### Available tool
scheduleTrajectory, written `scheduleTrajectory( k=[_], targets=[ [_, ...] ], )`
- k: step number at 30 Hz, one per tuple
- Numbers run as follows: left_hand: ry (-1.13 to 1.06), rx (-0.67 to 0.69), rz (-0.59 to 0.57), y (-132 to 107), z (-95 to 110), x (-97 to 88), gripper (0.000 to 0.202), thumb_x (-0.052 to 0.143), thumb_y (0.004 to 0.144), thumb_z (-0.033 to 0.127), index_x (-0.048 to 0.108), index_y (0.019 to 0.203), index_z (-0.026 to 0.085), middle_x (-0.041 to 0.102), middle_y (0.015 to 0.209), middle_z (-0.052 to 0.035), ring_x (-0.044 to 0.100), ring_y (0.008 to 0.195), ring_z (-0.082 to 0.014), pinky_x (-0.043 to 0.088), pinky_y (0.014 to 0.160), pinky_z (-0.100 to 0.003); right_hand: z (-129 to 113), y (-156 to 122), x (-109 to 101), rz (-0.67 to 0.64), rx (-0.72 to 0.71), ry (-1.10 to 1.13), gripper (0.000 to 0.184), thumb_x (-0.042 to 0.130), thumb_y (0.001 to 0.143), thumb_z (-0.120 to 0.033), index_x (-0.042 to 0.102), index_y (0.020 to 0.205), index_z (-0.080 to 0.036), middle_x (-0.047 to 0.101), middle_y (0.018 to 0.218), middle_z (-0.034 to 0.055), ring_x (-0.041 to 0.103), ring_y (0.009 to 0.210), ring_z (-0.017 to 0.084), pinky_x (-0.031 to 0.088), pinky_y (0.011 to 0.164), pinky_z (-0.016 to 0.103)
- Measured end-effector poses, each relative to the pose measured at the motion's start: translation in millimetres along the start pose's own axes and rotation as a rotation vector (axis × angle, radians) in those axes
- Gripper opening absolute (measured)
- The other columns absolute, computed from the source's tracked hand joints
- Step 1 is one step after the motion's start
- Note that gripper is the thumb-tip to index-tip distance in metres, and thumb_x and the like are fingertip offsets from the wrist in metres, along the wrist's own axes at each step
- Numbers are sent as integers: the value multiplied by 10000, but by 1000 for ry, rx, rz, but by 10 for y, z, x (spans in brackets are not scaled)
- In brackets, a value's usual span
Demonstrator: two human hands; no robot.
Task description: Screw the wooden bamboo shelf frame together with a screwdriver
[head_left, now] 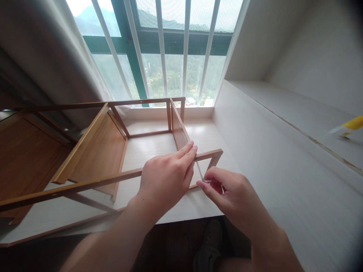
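Observation:
A brown wooden shelf frame lies on its side, with several boards set between its rails. My left hand is closed over the near rail, its fingers lying where the rail meets the end of a shelf board. Between thumb and fingers, my right hand pinches the short arm of a metal Allen key. The key's long arm runs up to the rail beside my left fingertips. Whatever fastener it meets there is too small to make out.
Beneath the frame is a pale wooden surface, bordered by a pale wall panel on the right. A barred window is behind, and a grey curtain hangs at left. A yellow-and-clear object rests on the right ledge.

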State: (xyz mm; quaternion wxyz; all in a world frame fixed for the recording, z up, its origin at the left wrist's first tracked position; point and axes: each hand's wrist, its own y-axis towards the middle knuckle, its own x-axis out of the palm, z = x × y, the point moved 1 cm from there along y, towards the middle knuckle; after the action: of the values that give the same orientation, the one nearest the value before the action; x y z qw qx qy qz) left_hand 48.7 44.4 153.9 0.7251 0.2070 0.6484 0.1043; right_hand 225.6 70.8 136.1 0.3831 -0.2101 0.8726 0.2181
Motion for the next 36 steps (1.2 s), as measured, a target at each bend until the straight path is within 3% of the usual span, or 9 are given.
scheduleTrajectory(
  k=[4, 9, 13, 18, 27, 36],
  targets=[
    [-26, -3, 4, -3, -1, 3, 415, 496, 889, 283, 567, 1295, 327, 571, 1341, 23, 706, 844, -188, 511, 590, -284, -9, 0, 25, -36, -66, 29, 334, 496, 942, -363, 429, 660, -197, 466, 594, -29, 385, 551, 113, 273, 560, 260],
    [-25, -9, -1, -6, -1, 0, 418, 489, 892, 289, 560, 1302, 330, 563, 1347, 28, 706, 849, -195, 510, 590, -296, -7, 1, 44, -77, -39, 180, 355, 467, 958, -346, 370, 652, -196, 438, 594, -35, 361, 548, 107, 270, 546, 256],
    [-8, -8, -14, -6, 2, -12, 421, 482, 895, 291, 555, 1308, 330, 555, 1355, 37, 706, 841, -193, 511, 589, -302, -2, 21, 74, -116, 30, 420, 381, 450, 962, -369, 373, 633, -194, 393, 578, -37, 362, 552, 106, 290, 533, 248],
    [-6, -2, -31, -4, 8, -32, 418, 473, 903, 284, 554, 1311, 325, 557, 1354, 38, 706, 836, -183, 520, 602, -298, 77, 63, 126, -221, 134, 747, 404, 483, 944, -364, 426, 587, -184, 442, 528, -28, 393, 515, 101, 320, 516, 251],
    [-59, -23, -58, -13, -23, -77, 395, 450, 922, 272, 566, 1294, 337, 577, 1333, 29, 707, 871, -189, 540, 645, -294, 80, 100, 337, -310, 275, 1387, 394, 561, 831, -250, 327, 518, -196, 247, 452, -80, 238, 382, 54, 137, 373, 221],
    [-99, -23, -18, -54, -55, -111, 358, 487, 907, 273, 600, 1245, 306, 592, 1325, 10, 696, 931, -203, 549, 718, -308, 3, 53, 431, -259, 289, 1379, 384, 562, 859, -278, 368, 539, -185, 282, 471, -74, 252, 401, 54, 152, 374, 215]
  ],
)
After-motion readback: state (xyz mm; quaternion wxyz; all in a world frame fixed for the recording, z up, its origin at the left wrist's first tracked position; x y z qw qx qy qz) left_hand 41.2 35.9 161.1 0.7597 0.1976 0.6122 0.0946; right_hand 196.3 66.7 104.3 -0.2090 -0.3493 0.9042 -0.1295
